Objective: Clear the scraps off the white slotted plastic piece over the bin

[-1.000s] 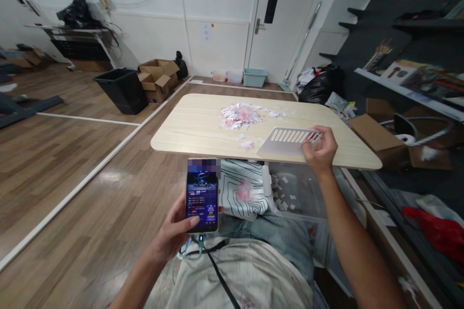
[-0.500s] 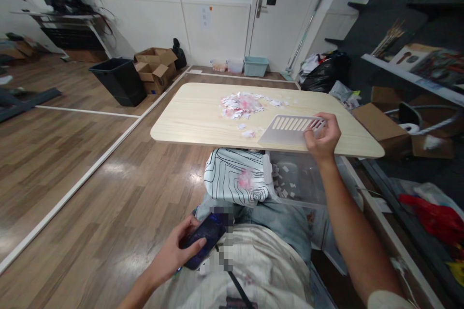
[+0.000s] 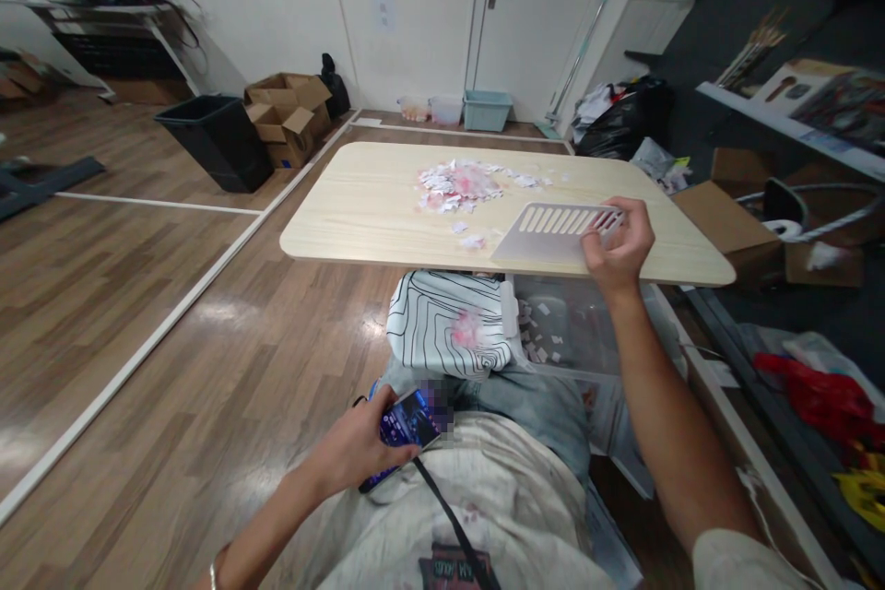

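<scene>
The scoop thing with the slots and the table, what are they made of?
The slotted scoop in the right hand looks like pale, matte plastic: one smooth moulded piece with even slots cut near the grip. The table looks like light wood, most likely a printed laminate, since the grain is very even and the rounded edge is smooth. The small bits piled on it look like torn paper.

L hand [image 3: 359,452] w/ phone [image 3: 405,424], R hand [image 3: 619,249] w/ scraper [image 3: 553,232]

No text legible. Phone [image 3: 405,429] screen near the body is lit but blurred; the print on the shirt [image 3: 456,562] is too small to read.
</scene>
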`<state>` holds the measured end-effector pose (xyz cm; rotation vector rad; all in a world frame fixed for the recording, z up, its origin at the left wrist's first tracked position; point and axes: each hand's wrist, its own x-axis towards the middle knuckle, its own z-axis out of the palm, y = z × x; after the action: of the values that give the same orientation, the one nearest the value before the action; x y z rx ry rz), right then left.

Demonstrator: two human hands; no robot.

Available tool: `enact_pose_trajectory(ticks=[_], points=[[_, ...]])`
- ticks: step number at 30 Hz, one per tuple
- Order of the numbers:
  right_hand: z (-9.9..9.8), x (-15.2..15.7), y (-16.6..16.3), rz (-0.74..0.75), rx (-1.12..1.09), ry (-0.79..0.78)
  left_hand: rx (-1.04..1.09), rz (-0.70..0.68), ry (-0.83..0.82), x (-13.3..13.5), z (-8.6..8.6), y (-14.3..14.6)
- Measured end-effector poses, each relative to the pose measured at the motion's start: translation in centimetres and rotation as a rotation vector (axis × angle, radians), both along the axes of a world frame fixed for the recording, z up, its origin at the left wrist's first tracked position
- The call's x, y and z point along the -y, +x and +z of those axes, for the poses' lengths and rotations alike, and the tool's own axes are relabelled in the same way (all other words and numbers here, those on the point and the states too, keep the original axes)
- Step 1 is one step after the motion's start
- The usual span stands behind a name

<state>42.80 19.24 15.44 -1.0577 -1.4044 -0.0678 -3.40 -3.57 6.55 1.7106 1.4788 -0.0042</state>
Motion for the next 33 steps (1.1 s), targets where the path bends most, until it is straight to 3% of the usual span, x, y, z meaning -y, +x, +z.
enact_pose_trajectory(ticks=[4,8,14,20,29,33], points=[[0.0,0.1,-0.1,-0.014,-0.001,-0.003,-0.037,-0.003,-0.009,0.0,-0.5,0.0],[0.1,0.2,-0.3,0.003,-0.006,-0.008,0.05,-0.033,-0.017,-0.5,0.2,-0.3],[0.3,0.4,-0.5,0.012,-0.01,-0.012,0.046,-0.202,-0.082,-1.8,2.0,-1.5],[0.3,0.4,-0.6,-0.005,-0.009,0.006,-0.093,-0.338,-0.189,-1.6,1.7,-2.3],[0.8,0.9,-1.0,-0.003,-0.019,-0.022,-0.287,-0.51,0.125,-2.4,3.4,-0.2],[0.9,1.1,-1.2,-0.007,-0.012,0.003,-0.247,-0.554,0.21,-3.6,2.4,0.5]])
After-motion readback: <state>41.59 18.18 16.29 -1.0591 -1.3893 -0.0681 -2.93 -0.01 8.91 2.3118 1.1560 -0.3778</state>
